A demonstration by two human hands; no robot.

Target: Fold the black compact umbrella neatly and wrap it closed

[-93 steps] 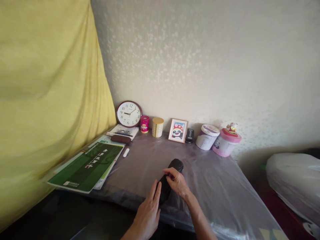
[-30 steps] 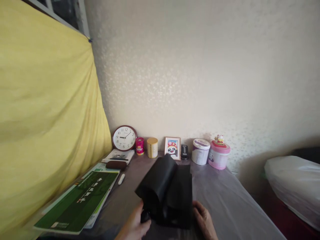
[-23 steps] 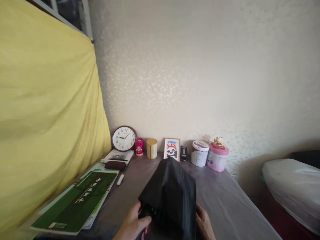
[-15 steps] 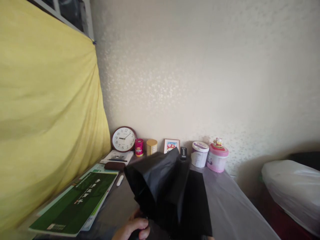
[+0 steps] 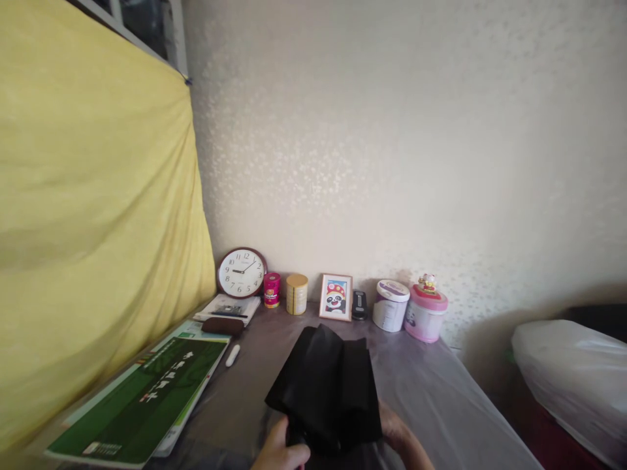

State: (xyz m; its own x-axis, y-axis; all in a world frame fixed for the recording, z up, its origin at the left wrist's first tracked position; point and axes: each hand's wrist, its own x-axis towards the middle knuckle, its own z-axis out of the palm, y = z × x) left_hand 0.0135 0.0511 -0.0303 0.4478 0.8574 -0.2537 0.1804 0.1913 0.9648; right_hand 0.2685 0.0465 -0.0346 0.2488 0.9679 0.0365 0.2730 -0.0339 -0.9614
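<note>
While the left hand [image 5: 283, 449] curls closed on black fabric [image 5: 326, 385], the right hand's [image 5: 393, 428] grip is hidden.

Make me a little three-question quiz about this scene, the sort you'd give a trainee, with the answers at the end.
1. True or false: the picture frame stands between the yellow-lidded can and the purple-and-white tub.

2. Multiple choice: what sits on top of the pink-lidded tub?
a) a clock
b) a small figurine
c) a green booklet

3. Short answer: what colour is the fabric between the person's left hand and right hand?

Key:
1. True.
2. b.
3. Black.
</note>
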